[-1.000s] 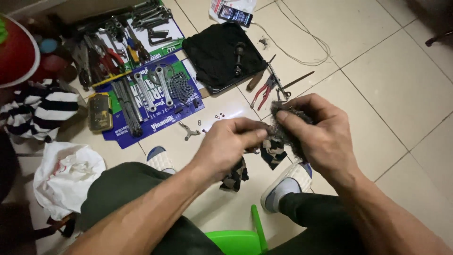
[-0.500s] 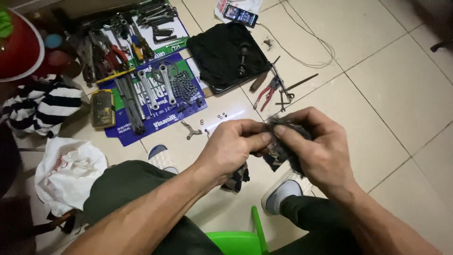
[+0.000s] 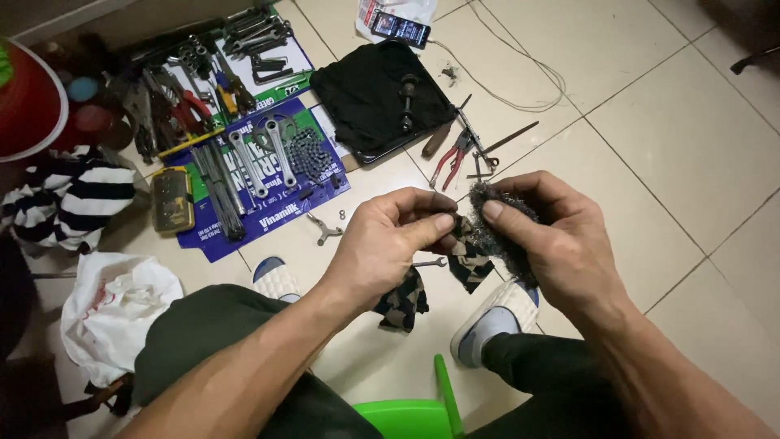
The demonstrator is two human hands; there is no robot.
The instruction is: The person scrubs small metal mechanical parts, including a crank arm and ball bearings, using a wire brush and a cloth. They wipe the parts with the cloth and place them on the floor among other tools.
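While both hands point(image 3: 455, 236) pinch it, the steel wool pad point(image 3: 497, 232) looks dark grey and frayed.

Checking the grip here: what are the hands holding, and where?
Right hand pinches a wad of steel wool by its top; left hand holds a patterned rag at its upper edge.

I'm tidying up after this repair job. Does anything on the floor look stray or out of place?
Yes. A small wrench and a little metal bracket lie loose on the tiles, off the blue sheet where the other parts are lined up. Red pliers also lie askew beside the black cloth.
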